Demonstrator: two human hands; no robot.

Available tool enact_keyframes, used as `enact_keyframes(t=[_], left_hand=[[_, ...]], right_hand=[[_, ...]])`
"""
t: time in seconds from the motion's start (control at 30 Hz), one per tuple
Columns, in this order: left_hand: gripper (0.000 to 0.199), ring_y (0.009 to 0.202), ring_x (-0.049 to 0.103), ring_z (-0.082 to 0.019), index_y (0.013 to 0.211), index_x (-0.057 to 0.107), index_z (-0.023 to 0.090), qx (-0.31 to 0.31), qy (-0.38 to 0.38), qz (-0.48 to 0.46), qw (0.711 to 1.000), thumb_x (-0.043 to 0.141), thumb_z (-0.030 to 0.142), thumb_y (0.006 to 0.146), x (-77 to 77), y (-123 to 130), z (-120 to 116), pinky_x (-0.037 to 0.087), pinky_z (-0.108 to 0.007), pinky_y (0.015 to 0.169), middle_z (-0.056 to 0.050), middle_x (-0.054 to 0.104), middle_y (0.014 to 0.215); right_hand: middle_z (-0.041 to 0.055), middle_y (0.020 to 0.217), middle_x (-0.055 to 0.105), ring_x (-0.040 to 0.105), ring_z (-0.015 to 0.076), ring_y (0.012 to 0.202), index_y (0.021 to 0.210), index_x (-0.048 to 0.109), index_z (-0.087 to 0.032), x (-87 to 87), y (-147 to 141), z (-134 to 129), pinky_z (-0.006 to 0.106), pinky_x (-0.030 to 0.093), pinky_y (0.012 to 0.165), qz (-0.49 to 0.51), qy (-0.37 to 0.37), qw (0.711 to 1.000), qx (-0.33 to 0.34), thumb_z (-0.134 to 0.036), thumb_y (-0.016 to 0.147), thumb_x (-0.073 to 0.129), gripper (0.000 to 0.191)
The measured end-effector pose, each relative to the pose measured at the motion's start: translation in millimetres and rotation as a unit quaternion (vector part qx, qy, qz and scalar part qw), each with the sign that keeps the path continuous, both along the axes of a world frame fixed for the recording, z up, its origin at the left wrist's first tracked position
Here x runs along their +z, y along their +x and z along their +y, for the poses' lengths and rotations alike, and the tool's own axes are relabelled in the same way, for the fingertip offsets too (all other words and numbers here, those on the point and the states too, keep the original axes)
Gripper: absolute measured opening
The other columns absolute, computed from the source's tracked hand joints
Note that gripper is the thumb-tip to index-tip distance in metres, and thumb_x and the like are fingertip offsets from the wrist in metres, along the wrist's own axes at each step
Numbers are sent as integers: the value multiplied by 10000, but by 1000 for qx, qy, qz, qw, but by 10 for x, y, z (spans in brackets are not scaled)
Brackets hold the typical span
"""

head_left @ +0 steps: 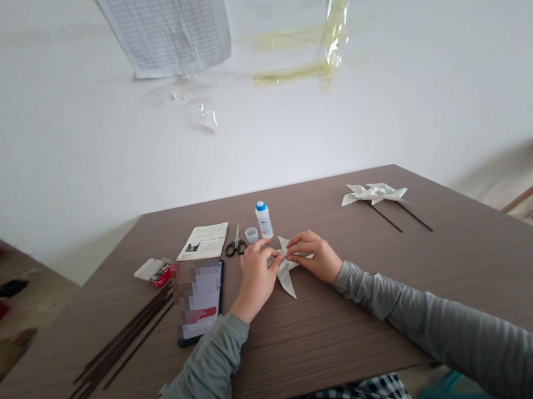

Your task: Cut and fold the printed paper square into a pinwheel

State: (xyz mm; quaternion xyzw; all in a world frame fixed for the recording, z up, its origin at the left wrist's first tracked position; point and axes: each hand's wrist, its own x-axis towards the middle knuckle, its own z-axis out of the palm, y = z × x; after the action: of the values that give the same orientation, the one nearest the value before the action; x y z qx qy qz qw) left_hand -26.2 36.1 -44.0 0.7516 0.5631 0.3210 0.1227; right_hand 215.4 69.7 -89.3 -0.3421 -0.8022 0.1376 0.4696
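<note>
A paper pinwheel (286,282) made of printed paper lies on the table between my hands, its pointed blades sticking out around my fingers. My left hand (257,270) pinches it near the centre from the left. From the right, my right hand (315,255) closes thumb and fingers on the same central part. The fingertips of both hands almost meet there and hide the middle. Just beyond my hands stand a white glue bottle (264,221) with a blue cap and a small translucent cup (251,234). Black-handled scissors (236,245) lie left of the cup.
Two finished-looking pinwheels on sticks (377,193) lie at the back right. On the left are printed paper sheets (202,241), a small red and white box (155,272), a phone (202,301) and several thin dark sticks (119,347). A wall (288,138) rises behind the table (359,317).
</note>
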Motion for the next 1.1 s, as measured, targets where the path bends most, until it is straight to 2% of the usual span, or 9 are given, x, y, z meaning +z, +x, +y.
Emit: enact_keyframes(t=[0.13, 0.53, 0.87, 1.1], left_hand=[[190, 1600, 805, -384, 1012, 989, 275, -11, 12, -11, 1000, 951, 111, 1101, 30, -17, -27, 608, -648, 1429, -122, 896, 1648], [191, 1622, 778, -396, 993, 1002, 308, -21, 12, -23, 999, 998, 128, 1057, 53, -16, -58, 556, -708, 1480, -109, 892, 1654], [135, 1621, 785, -394, 1031, 1004, 297, -21, 12, -22, 999, 987, 177, 1092, 44, -30, -57, 574, -698, 1469, -124, 884, 1667], [144, 1600, 785, -399, 1019, 1001, 293, -18, 11, -22, 1000, 986, 169, 1090, 15, -15, -46, 583, -707, 1441, -130, 886, 1647]], right_hand=[[98, 1187, 961, 887, 332, 1143, 1077, 1026, -336, 14, 7, -15, 534, 751, 1109, 15, -19, 1000, -8, -346, 1157, 993, 87], [95, 1184, 973, 919, 335, 1149, 1073, 1021, -336, 14, 1, -36, 535, 782, 1124, 20, -35, 999, -2, -301, 1127, 1003, 66], [92, 1189, 969, 919, 332, 1160, 1086, 1031, -339, 20, -13, -45, 530, 777, 1136, 17, -42, 999, -1, -274, 1121, 1013, 76], [97, 1165, 962, 916, 327, 1132, 1040, 1011, -322, 29, -16, -48, 526, 783, 1109, 22, -44, 999, -1, -313, 1128, 1012, 88]])
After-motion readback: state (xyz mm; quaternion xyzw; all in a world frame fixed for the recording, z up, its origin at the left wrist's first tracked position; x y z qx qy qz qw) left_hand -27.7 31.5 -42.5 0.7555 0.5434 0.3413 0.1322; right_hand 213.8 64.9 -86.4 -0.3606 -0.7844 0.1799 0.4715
